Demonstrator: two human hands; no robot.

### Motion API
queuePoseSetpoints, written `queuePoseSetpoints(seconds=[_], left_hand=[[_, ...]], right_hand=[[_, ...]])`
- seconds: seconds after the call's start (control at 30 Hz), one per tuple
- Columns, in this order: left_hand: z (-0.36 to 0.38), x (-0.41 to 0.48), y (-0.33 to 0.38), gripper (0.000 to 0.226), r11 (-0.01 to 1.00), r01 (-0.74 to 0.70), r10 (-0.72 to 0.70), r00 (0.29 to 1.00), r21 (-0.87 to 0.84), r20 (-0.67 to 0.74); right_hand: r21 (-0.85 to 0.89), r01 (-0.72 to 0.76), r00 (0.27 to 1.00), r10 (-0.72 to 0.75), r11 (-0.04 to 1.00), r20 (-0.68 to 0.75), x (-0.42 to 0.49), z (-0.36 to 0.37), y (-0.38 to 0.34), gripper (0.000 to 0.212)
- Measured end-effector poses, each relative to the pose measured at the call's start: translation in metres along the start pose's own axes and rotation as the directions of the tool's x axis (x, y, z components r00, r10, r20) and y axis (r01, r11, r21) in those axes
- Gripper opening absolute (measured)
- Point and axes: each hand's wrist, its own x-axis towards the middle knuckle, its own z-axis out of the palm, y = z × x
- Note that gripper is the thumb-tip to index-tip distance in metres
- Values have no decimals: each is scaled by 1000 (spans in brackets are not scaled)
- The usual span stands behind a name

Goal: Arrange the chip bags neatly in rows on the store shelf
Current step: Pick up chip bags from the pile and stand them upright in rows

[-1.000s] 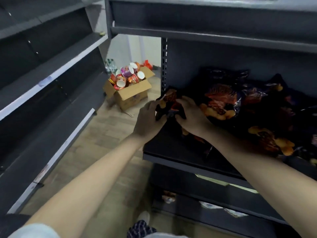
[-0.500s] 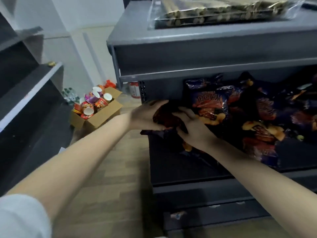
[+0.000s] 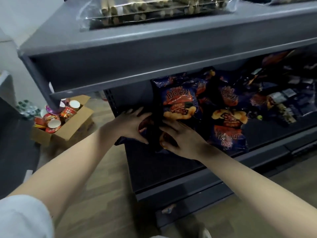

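A dark blue and orange chip bag (image 3: 151, 133) sits at the left end of the dark shelf (image 3: 154, 170), mostly covered by both hands. My left hand (image 3: 130, 124) presses its left side and my right hand (image 3: 180, 136) grips its right side. Just behind it an upright chip bag (image 3: 178, 98) of the same kind leans against the back. Another chip bag (image 3: 228, 124) lies flat to the right. Several more bags (image 3: 277, 100) are piled loosely further right in shadow.
The grey shelf above (image 3: 137, 43) overhangs the bags and carries a clear pack of stick snacks (image 3: 151, 11). An open cardboard box (image 3: 72, 129) of cup noodles stands on the wooden floor at the left. A dark shelf unit (image 3: 15, 134) borders the far left.
The view has swung upward and closer to the shelf. Both hands stay on the same bag at the shelf's left end, shifting it slightly against the upright bag behind.
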Motion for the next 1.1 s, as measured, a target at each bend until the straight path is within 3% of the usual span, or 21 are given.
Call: queuePoseSetpoints(seconds=[0.2, 0.3, 0.47, 0.57, 0.67, 0.73, 0.8, 0.87, 0.9, 0.97, 1.03, 1.1], left_hand=[[14, -9, 7, 119, 985, 81, -104, 984, -155, -145], [21, -12, 13, 112, 958, 152, -213, 946, -243, -246], [32, -19, 24, 106, 874, 278, -411, 861, -399, -300], [37, -28, 33, 104, 785, 315, -547, 756, -533, -360], [40, -36, 45, 100, 619, 293, -721, 580, -729, -380], [39, -42, 54, 96, 472, 192, -822, 449, -861, -350], [35, -46, 66, 93, 335, 70, -894, 340, -940, -293], [30, -49, 77, 93, 265, -50, -925, 270, -963, -268], [29, -50, 82, 93, 252, -88, -930, 254, -964, -267], [25, -52, 93, 95, 247, -61, -936, 241, -967, -255], [26, -58, 99, 100, 273, -32, -911, 314, -962, -269], [32, -68, 103, 105, 301, -72, -849, 435, -951, -302]], right_hand=[[16, 41, 997, -40, 999, -64, -1, 14, 9, 55], [35, 57, 994, -53, 998, -99, -2, 17, 13, 51], [28, 67, 994, -64, 997, -87, 1, 16, 13, 53], [30, 79, 996, -77, 996, -53, 10, 3, 6, 52], [97, 105, 991, -95, 990, -99, 23, -13, -9, 52], [250, 79, 990, -48, 965, -130, 34, -21, -22, 59], [541, -60, 996, 89, 839, -27, 43, -25, -36, 68], [785, -269, 963, 147, 558, 226, 52, -25, -50, 76], [839, -339, 940, 123, 425, 317, 55, -20, -55, 79], [900, -373, 928, 83, 226, 364, 59, -8, -60, 73], [924, -353, 935, 99, 144, 342, 61, -5, -61, 54], [935, -328, 944, 92, 138, 318, 62, -6, -57, 34]])
